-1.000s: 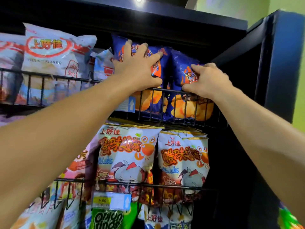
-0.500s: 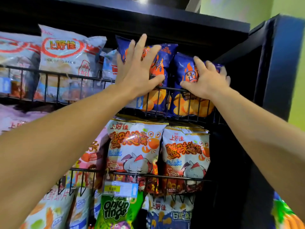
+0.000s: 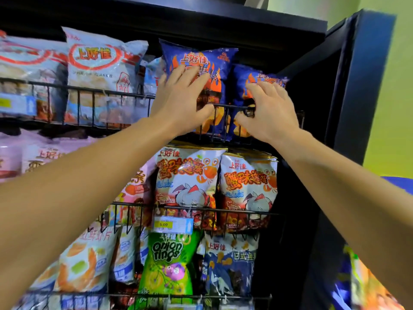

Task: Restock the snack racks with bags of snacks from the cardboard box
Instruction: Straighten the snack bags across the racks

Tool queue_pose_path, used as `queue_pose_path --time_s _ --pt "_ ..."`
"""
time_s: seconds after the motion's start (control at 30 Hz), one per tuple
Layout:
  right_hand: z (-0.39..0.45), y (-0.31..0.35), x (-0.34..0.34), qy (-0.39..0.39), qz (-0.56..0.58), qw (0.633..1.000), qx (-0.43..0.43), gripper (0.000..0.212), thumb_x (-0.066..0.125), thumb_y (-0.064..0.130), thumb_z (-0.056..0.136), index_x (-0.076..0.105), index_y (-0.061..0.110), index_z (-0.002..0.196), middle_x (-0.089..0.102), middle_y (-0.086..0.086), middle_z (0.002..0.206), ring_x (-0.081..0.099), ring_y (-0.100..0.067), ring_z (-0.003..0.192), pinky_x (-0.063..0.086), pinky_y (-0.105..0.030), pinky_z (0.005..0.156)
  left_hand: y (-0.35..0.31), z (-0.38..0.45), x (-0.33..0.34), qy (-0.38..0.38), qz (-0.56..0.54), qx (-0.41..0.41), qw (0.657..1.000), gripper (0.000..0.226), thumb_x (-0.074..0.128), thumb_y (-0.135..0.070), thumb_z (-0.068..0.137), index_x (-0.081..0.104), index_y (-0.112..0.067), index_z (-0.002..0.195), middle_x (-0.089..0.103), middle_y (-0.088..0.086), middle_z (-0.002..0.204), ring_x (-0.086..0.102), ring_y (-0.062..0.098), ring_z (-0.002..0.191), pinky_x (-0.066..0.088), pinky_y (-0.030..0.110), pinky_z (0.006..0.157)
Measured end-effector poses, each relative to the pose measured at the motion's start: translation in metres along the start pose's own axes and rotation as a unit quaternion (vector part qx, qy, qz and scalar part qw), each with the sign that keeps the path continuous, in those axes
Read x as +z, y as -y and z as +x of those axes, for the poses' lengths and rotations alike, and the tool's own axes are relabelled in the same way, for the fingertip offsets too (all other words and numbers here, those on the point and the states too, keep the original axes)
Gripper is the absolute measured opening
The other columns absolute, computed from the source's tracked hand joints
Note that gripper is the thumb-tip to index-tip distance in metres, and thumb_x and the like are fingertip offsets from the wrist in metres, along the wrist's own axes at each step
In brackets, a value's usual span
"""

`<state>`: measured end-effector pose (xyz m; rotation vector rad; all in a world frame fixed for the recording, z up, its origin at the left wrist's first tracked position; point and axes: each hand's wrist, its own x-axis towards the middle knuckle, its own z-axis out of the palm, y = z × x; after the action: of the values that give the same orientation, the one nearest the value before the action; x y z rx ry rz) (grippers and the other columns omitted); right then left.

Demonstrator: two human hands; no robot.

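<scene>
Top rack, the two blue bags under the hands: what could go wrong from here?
1. The left blue bag stands well above the wire rail; when the left hand lets go, it may tip forward.
2. The right blue bag sits lower beside it; the right hand pushing could crush it.
</scene>
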<state>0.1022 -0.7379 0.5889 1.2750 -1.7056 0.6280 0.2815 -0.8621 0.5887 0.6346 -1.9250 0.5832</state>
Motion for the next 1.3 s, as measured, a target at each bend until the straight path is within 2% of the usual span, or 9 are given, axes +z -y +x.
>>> queue_pose_path --time_s 0.07,0.2,0.37,0.47,0.67,0.83,0.97,1.07,1.3 --pt "-0.018 0.013 -0.006 0.007 -0.002 1.0 -0.012 0.076 0.065 0.048 0.088 0.041 0.014 0.15 0.044 -0.012 0.151 0.034 -0.032 0.143 0.02 -0.041 0.121 0.002 -0.02 -0.006 0.015 -0.015 0.005 1.0 0.082 0.033 -0.064 0.082 0.036 -0.022 0.152 0.032 0.007 0.159 0.022 0.031 0.148 0.021 0.053 0.116" --pt "-0.057 0.043 -0.022 0.047 -0.008 0.999 -0.011 0.076 0.065 0.048 0.09 0.039 0.012 0.151 0.044 -0.011 0.151 0.033 -0.03 0.144 0.017 -0.039 0.122 0.013 -0.062 -0.017 0.048 -0.037 0.022 0.998 0.072 0.05 -0.054 0.092 0.035 -0.02 0.153 0.032 0.008 0.16 0.024 0.032 0.148 0.021 0.05 0.119" --pt "-0.13 0.088 -0.043 0.098 0.014 0.995 0.032 0.071 0.062 0.044 0.09 0.041 0.014 0.151 0.043 -0.01 0.151 0.033 -0.031 0.143 0.019 -0.041 0.122 0.011 -0.133 -0.033 0.118 -0.108 0.056 0.986 0.079 0.037 -0.059 0.081 0.046 -0.017 0.147 0.044 0.014 0.152 0.038 0.037 0.14 0.031 0.056 0.113" --pt "-0.186 0.107 -0.047 0.123 0.004 0.992 0.04 0.073 0.054 0.049 0.08 0.051 0.012 0.143 0.054 -0.015 0.139 0.045 -0.041 0.133 0.034 -0.052 0.113 0.001 -0.188 -0.037 0.134 -0.169 0.079 0.973 0.075 0.044 -0.055 0.081 0.052 -0.015 0.143 0.051 0.015 0.146 0.044 0.041 0.135 0.036 0.057 0.11" --pt "-0.288 0.125 -0.083 0.254 -0.059 0.959 0.111 0.085 0.049 0.058 0.077 0.042 0.015 0.15 0.046 -0.012 0.149 0.037 -0.039 0.141 0.028 -0.051 0.119 -0.04 -0.282 -0.056 0.236 -0.239 0.084 0.938 0.073 0.05 -0.056 0.094 0.028 -0.024 0.156 0.026 0.004 0.163 0.017 0.029 0.151 0.014 0.049 0.122" --pt "-0.362 0.118 -0.136 0.306 -0.074 0.935 0.163 0.08 0.065 0.049 0.089 0.032 0.02 0.156 0.033 -0.009 0.16 0.022 -0.037 0.15 0.018 -0.047 0.122 -0.096 -0.326 -0.082 0.277 -0.289 0.105 0.91 0.079 0.038 -0.062 0.086 0.033 -0.021 0.155 0.031 0.008 0.16 0.023 0.03 0.149 0.017 0.047 0.12" --pt "-0.421 0.091 -0.181 0.326 -0.092 0.922 0.19 0.081 0.065 0.049 0.088 0.032 0.02 0.156 0.033 -0.01 0.159 0.023 -0.037 0.149 0.019 -0.047 0.122 -0.155 -0.358 -0.103 0.306 -0.308 0.129 0.892 0.079 0.044 -0.059 0.084 0.036 -0.022 0.153 0.036 0.008 0.158 0.028 0.033 0.147 0.023 0.052 0.119" --pt "-0.463 0.066 -0.216 0.343 -0.11 0.911 0.199 0.083 0.057 0.056 0.084 0.035 0.019 0.155 0.037 -0.011 0.157 0.026 -0.038 0.148 0.023 -0.05 0.12 -0.207 -0.378 -0.126 0.319 -0.334 0.134 0.877 0.074 0.052 -0.056 0.09 0.034 -0.022 0.154 0.033 0.007 0.159 0.025 0.033 0.148 0.021 0.05 0.12" --pt "-0.576 -0.025 -0.298 0.362 -0.121 0.901 0.204 0.087 0.032 0.066 0.076 0.042 0.02 0.149 0.048 -0.009 0.146 0.039 -0.04 0.138 0.033 -0.051 0.113 -0.351 -0.423 -0.178 0.327 -0.349 0.12 0.87 0.079 0.047 -0.059 0.081 0.044 -0.02 0.149 0.043 0.007 0.153 0.035 0.032 0.143 0.026 0.047 0.119"
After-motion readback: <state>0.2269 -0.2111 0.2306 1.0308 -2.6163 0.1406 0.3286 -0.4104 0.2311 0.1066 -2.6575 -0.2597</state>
